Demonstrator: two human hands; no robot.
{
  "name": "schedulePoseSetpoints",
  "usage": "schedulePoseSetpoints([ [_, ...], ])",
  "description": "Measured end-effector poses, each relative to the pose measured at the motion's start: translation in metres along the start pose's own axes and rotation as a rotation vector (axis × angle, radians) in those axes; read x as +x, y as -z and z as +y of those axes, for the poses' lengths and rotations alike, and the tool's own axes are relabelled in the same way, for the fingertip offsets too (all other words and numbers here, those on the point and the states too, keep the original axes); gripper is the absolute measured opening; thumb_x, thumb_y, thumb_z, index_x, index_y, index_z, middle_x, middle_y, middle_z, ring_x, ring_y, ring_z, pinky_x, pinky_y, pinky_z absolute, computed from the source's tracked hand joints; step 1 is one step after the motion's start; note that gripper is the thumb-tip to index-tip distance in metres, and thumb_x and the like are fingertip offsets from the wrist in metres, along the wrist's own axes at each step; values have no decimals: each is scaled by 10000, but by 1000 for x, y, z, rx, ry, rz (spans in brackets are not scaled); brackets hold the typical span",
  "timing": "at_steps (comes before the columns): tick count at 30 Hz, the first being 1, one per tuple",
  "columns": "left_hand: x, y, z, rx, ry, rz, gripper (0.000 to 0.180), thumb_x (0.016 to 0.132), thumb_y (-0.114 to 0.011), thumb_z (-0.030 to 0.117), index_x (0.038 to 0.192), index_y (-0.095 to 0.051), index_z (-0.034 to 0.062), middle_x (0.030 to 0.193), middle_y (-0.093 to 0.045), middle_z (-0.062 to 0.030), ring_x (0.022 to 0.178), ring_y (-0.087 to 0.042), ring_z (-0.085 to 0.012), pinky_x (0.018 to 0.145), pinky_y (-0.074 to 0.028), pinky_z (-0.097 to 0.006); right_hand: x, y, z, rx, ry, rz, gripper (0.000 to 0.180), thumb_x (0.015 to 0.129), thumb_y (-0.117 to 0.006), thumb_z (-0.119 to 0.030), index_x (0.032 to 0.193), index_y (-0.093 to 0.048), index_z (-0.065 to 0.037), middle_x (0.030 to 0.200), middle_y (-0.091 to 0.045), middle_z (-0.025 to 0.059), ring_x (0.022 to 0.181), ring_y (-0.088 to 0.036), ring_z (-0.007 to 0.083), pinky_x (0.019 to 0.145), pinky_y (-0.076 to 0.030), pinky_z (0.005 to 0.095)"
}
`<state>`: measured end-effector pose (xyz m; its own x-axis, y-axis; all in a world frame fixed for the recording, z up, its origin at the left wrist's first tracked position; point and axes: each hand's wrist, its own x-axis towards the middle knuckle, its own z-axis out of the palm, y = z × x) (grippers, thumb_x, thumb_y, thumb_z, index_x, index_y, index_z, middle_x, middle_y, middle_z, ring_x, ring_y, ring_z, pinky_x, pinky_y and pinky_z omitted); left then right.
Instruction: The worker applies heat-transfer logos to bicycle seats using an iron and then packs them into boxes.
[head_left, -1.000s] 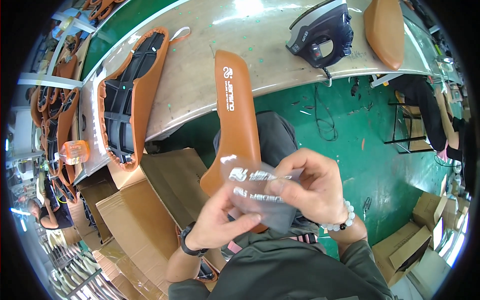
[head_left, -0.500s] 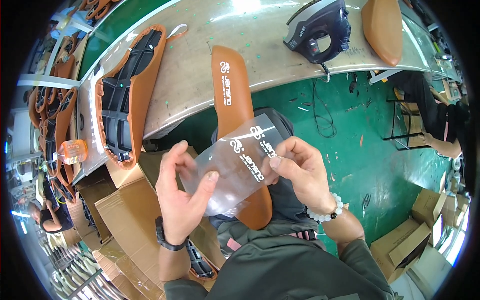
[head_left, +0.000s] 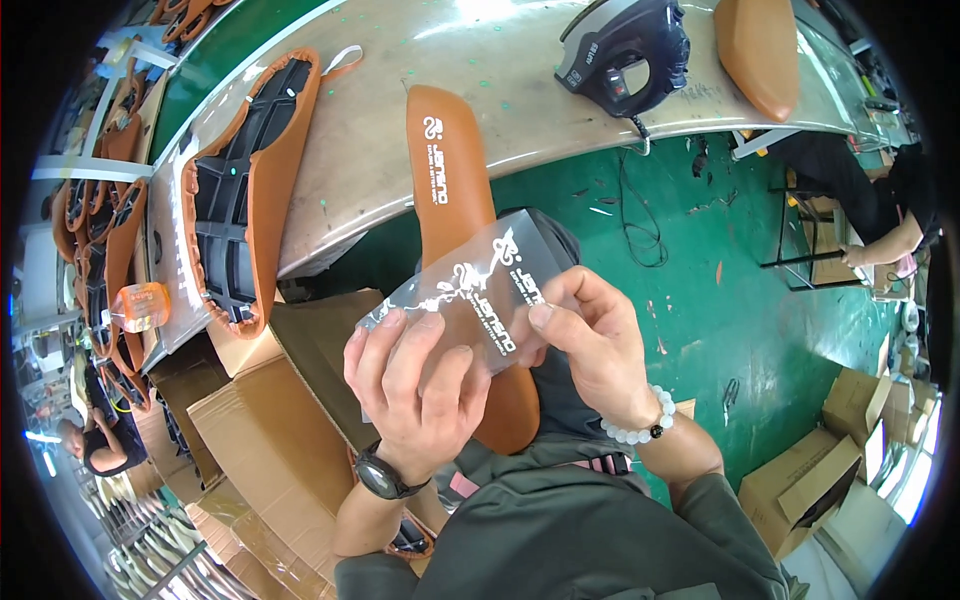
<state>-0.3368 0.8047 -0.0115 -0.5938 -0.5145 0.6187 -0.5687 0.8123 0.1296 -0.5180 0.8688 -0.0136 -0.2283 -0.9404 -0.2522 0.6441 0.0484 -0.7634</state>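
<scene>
A long grey workbench (head_left: 520, 90) curves across the top of the room, above a green floor (head_left: 720, 260). Brown cardboard boxes (head_left: 270, 440) are stacked at the person's left, with more boxes (head_left: 830, 470) off to the right. On the bench an upturned saddle shell (head_left: 245, 185), black ribs inside an orange rim, lies to the left, a black hand tool (head_left: 625, 45) with a trailing cord sits to the right, and another brown seat (head_left: 760, 45) lies beyond it. A long brown saddle cover (head_left: 455, 200) with white printing runs from the bench edge down toward the person's lap. In front of it both hands hold up a clear plastic film (head_left: 475, 290) printed in white: the left hand (head_left: 415, 385), watch on the wrist, has its fingers curled behind the film's lower left part, and the right hand (head_left: 590, 345), a pale bead bracelet at the wrist, pinches its lower right edge between thumb and forefinger
</scene>
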Motion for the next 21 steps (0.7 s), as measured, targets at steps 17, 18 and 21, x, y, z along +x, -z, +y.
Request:
schedulePoseSetpoints([
  [17, 15, 9, 10, -309, 111, -118, 218, 800, -744, 99, 983, -626, 95, 1112, -623, -78, 1037, -599, -312, 907, -462, -437, 0, 2, -6, -148, 190, -16, 270, 907, -702, -120, 1093, -553, 8, 1112, -637, 166, 951, -630, 183, 842, -516, 336],
  [18, 17, 11, 10, -423, 231, -155, 182, 802, -744, 89, 955, -646, 98, 1075, -637, -61, 1000, -616, -278, 890, -464, -398, 5, 2, -7, -277, 458, -8, 364, 875, -735, -139, 1143, -545, 15, 1195, -596, 185, 1048, -602, 211, 908, -493, 362],
  [21, 22, 22, 12, -1054, 734, -233, 110, 888, -693, 59, 979, -632, 49, 1016, -652, -69, 941, -621, -188, 860, -466, -313, 12, 3, -18, -788, 643, 40, 748, 738, -805, -155, 1373, -443, 7, 1409, -441, 207, 1337, -417, 320, 1086, -363, 436],
])
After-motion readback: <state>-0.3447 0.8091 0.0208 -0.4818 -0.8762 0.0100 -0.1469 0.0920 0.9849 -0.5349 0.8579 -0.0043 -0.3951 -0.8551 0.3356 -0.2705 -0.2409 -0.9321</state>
